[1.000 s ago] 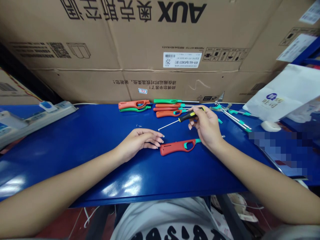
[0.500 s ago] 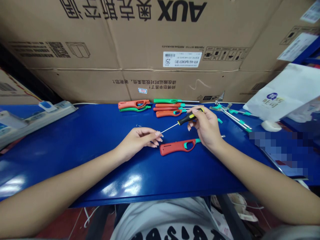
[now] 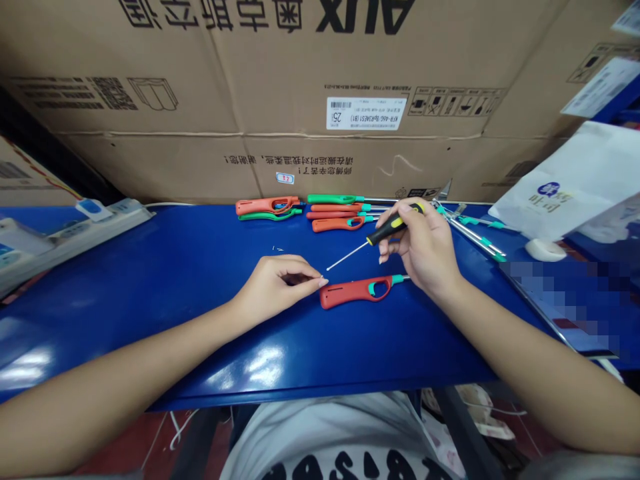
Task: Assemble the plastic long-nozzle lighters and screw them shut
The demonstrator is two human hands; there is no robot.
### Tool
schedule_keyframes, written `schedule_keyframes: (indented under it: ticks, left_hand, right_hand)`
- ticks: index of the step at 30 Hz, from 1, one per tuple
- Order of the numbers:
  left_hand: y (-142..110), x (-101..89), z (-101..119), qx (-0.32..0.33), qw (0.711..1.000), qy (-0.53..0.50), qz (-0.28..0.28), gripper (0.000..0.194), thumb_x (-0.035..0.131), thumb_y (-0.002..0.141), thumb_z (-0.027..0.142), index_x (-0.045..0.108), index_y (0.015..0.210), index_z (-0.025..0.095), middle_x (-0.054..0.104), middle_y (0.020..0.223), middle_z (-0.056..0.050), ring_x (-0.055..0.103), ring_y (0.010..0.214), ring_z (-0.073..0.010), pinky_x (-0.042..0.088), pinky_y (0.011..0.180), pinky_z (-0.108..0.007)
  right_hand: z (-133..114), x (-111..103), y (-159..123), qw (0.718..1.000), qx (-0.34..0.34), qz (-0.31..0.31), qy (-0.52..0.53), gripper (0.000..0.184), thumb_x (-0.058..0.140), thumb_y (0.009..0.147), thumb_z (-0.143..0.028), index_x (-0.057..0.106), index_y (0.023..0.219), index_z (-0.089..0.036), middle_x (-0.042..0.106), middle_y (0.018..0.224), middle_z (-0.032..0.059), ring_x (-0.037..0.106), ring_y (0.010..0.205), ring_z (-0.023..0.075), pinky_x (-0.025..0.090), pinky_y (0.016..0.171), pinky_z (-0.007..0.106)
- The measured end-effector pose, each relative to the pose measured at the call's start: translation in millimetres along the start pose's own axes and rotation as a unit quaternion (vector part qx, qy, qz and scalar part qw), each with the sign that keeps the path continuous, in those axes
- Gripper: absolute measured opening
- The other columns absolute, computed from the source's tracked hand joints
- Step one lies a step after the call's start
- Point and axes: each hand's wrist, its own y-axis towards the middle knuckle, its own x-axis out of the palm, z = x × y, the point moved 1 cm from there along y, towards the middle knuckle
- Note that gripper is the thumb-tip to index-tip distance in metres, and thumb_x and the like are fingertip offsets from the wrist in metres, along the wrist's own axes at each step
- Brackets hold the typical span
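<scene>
Red lighter (image 3: 347, 293) well inside table edge (image 3: 300, 395)

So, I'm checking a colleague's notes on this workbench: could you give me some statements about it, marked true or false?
1. The right hand holds a screwdriver. True.
2. The screwdriver's handle is plain white. False: it is black and yellow.
3. The screwdriver's tip points towards the left hand. True.
4. The red lighter near the left hand stands upright. False: it lies on the blue table.
5. The power strip is at the right end of the blue table. False: it is at the left.
6. A cardboard box rises behind the blue table. True.
</scene>
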Motion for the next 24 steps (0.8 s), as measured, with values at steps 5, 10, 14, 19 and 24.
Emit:
schedule_keyframes:
  ticks: [5, 10, 14, 19, 24]
  left_hand:
    - [-4.0, 1.0, 3.8, 0.052, 0.998, 0.023, -0.019, 0.015, 0.073, 0.089, 0.031, 0.081, 0.085, 0.019, 0.077, 0.084, -0.006, 0.070, 0.073, -0.0165, 0.052, 0.067, -0.025]
    - [-5.3, 0.7, 4.9, 0.071, 0.997, 0.027, -0.028, 0.015, 0.071, 0.091, 0.029, 0.080, 0.086, 0.019, 0.077, 0.084, -0.006, 0.070, 0.074, -0.0163, 0.052, 0.067, -0.025]
    - [-5.3, 1.2, 4.9, 0.068, 0.997, 0.020, -0.029, 0.014, 0.072, 0.090, 0.030, 0.081, 0.086, 0.020, 0.077, 0.085, -0.006, 0.070, 0.074, -0.0169, 0.052, 0.067, -0.025]
    - [-5.7, 2.0, 5.0, 0.066, 0.997, 0.019, -0.031, 0.015, 0.071, 0.091, 0.030, 0.081, 0.085, 0.021, 0.077, 0.084, -0.006, 0.070, 0.074, -0.0166, 0.052, 0.067, -0.025]
    - [-5.9, 2.4, 5.9, 0.059, 0.997, 0.026, -0.036, 0.017, 0.070, 0.091, 0.033, 0.081, 0.085, 0.021, 0.077, 0.084, -0.006, 0.070, 0.074, -0.0169, 0.053, 0.067, -0.025]
  right_hand:
    - [2.0, 2.4, -5.2, 1.000, -0.009, -0.027, -0.007, 0.024, 0.071, 0.087, -0.044, 0.058, 0.086, -0.024, 0.067, 0.080, -0.0022, 0.058, 0.045, 0.0106, 0.051, 0.039, 0.025]
    - [2.6, 3.0, -6.2, 1.000, -0.006, -0.023, -0.013, 0.024, 0.071, 0.087, -0.045, 0.058, 0.084, -0.025, 0.067, 0.078, -0.0020, 0.056, 0.044, 0.0098, 0.051, 0.039, 0.025]
    - [2.0, 2.6, -6.0, 1.000, -0.009, -0.016, -0.014, 0.026, 0.072, 0.085, -0.047, 0.058, 0.083, -0.025, 0.067, 0.078, -0.0022, 0.056, 0.044, 0.0096, 0.051, 0.039, 0.024]
    - [3.0, 2.7, -6.5, 1.000, -0.005, -0.017, -0.013, 0.027, 0.074, 0.084, -0.048, 0.059, 0.083, -0.026, 0.067, 0.077, -0.0021, 0.056, 0.044, 0.0101, 0.050, 0.038, 0.025]
    - [3.7, 3.8, -7.3, 1.000, -0.001, -0.018, -0.016, 0.029, 0.074, 0.083, -0.051, 0.059, 0.084, -0.025, 0.067, 0.078, -0.0022, 0.057, 0.045, 0.0097, 0.051, 0.040, 0.025]
